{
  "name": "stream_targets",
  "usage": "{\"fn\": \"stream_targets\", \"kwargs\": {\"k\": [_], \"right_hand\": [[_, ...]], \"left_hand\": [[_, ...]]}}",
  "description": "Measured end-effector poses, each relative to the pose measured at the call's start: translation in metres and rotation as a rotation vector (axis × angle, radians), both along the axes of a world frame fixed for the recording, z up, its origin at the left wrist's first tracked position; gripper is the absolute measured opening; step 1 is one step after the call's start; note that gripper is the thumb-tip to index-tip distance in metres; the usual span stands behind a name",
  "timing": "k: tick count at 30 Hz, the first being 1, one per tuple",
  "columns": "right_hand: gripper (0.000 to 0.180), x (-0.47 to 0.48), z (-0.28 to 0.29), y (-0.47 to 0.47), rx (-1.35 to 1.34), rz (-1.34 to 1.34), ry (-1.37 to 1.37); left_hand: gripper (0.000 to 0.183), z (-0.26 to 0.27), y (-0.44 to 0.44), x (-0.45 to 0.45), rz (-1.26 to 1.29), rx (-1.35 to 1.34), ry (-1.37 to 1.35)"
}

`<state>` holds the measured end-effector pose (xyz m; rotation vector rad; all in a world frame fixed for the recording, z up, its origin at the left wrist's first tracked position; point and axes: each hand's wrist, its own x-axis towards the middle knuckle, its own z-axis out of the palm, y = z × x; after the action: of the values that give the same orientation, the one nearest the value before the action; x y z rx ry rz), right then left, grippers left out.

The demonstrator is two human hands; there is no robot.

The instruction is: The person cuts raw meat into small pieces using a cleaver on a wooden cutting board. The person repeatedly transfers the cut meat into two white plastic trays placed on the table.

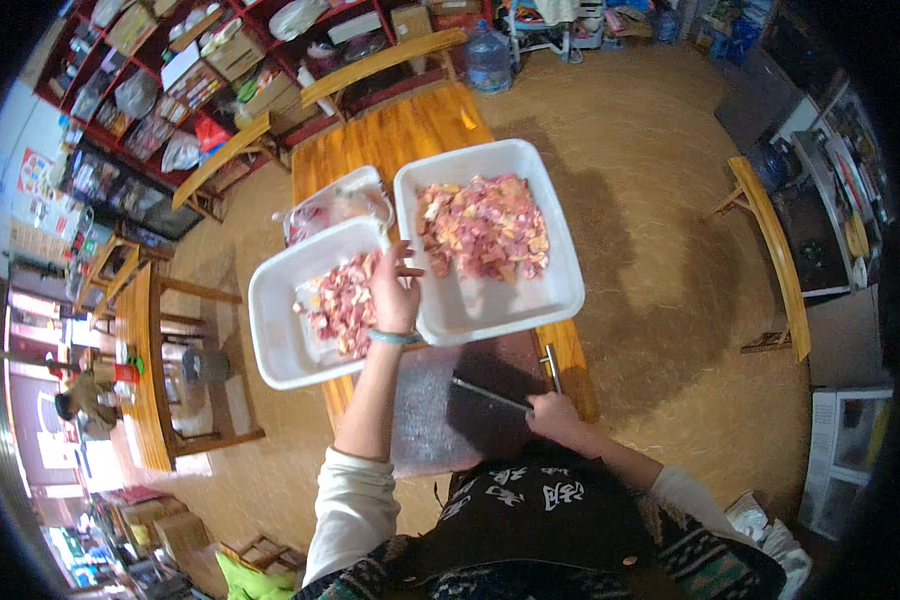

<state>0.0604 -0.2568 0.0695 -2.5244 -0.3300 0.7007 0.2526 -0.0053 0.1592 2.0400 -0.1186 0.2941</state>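
My left hand (397,289), with a blue-green band at the wrist, is over the inner edge of the smaller white plastic tub (274,322), its fingers apart. Cut raw meat pieces (341,304) lie in that tub. A larger white tub (495,326) to the right holds a bigger heap of cut raw meat (487,229). My right hand (559,418) grips the handle of a knife (491,394), whose blade points left over a dark cutting board (427,412). Behind the smaller tub is a clear plastic bag or container (337,206) with reddish contents.
The tubs stand on a wooden table (390,124). A metal-handled tool (551,367) lies at the board's right edge. Wooden benches (776,255) surround the table. Behind are red shelves (255,19) and a large water bottle (487,60). A person (86,405) is at another table, far left.
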Motion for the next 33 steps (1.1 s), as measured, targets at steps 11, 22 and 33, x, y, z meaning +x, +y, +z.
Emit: {"fn": "stream_targets", "kwargs": {"k": [11, 22, 33], "right_hand": [[0.033, 0.019, 0.010, -0.007, 0.015, 0.058, 0.304], [0.029, 0.047, -0.004, -0.017, 0.062, -0.043, 0.426], [0.031, 0.053, -0.011, -0.019, 0.066, 0.060, 0.331]], "left_hand": [[0.066, -0.109, -0.143, 0.170, -0.161, 0.736, 0.236], [0.031, -0.116, -0.143, 0.204, -0.066, 0.623, 0.226], [0.020, -0.093, -0.097, 0.190, -0.142, -0.070, 0.390]]}}
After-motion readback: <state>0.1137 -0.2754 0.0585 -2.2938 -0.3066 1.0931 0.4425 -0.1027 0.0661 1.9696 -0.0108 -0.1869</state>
